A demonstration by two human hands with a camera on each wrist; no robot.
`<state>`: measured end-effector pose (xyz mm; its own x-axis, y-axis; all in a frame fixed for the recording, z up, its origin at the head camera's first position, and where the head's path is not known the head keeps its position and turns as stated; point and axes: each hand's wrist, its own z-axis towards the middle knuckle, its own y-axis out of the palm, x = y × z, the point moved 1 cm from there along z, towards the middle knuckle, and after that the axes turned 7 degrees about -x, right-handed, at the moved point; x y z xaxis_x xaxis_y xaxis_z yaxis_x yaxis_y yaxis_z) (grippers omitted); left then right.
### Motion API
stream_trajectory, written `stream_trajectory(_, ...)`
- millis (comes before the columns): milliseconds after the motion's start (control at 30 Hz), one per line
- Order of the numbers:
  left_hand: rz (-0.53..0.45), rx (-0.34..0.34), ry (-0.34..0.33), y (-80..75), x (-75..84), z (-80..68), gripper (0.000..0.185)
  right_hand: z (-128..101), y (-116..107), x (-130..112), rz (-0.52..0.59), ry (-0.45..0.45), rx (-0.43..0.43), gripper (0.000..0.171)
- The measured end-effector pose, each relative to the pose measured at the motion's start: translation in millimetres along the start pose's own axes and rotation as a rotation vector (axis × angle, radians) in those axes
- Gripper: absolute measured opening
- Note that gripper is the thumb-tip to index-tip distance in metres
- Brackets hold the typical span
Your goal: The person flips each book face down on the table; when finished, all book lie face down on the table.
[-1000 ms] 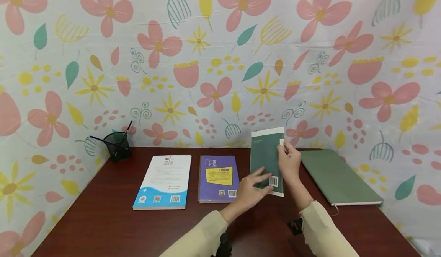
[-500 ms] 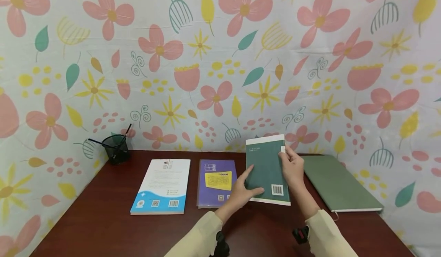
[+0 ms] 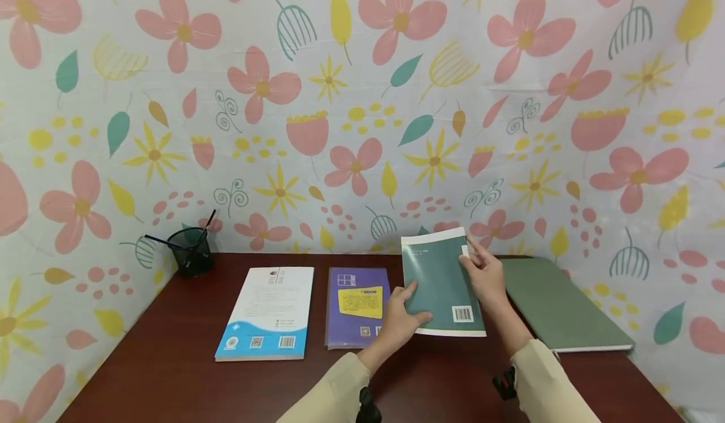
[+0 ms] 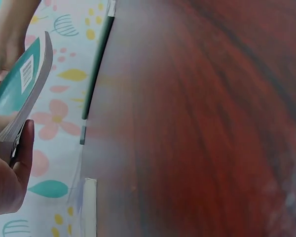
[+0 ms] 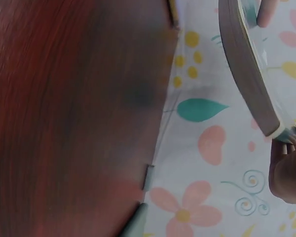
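Note:
A green paperback book (image 3: pixel 437 284) with white bands and a barcode is held up off the table, back cover toward me. My left hand (image 3: pixel 398 323) grips its left side near the lower corner, thumb on the cover. The right hand (image 3: pixel 486 279) holds the right edge higher up, thumb on the cover. From the left wrist, the book (image 4: pixel 20 94) looks slightly bent, with the left hand (image 4: pixel 9 180) around its edge. The right wrist view has the page block of the book (image 5: pixel 246 69) above the right hand (image 5: pixel 289 173).
Left on the brown table (image 3: pixel 170 372) lie a white-and-blue book (image 3: pixel 266 313) and a purple book (image 3: pixel 357 328). A large green hardcover (image 3: pixel 566 303) lies at the right. A black mesh pen holder (image 3: pixel 191 256) stands in the back left corner, before a flowered wall cloth (image 3: pixel 351 95).
The left hand's spread fingers have closed onto the book's left side. The book has turned to face me more squarely, its lower edge swinging right and slightly down. The other books have stayed put.

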<state>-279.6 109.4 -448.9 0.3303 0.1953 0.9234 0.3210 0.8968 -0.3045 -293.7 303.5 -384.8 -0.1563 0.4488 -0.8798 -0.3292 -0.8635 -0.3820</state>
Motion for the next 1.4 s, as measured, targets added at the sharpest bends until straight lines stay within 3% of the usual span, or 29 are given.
stream_trajectory(200,-0.033,-0.078,-0.013,4.2,-3.3,4.6,0.076,12,-5,15,-0.019,0.037,-0.03,0.051)
stream_trajectory(500,0.019,-0.235,-0.084,10.3,-6.9,10.0,0.078,25,-5,46,0.045,0.219,-0.073,0.053)
stream_trajectory(667,0.02,-0.314,-0.104,15.6,-8.5,15.7,0.079,30,-6,65,0.092,0.289,-0.052,0.053)
stream_trajectory(1133,0.142,-0.282,-0.164,23.8,-19.5,26.8,0.077,37,2,98,0.104,0.315,-0.04,0.051)
stream_trajectory(1400,0.309,-0.261,-0.143,31.2,-18.5,27.9,0.077,35,2,112,0.066,0.34,-0.163,0.055)
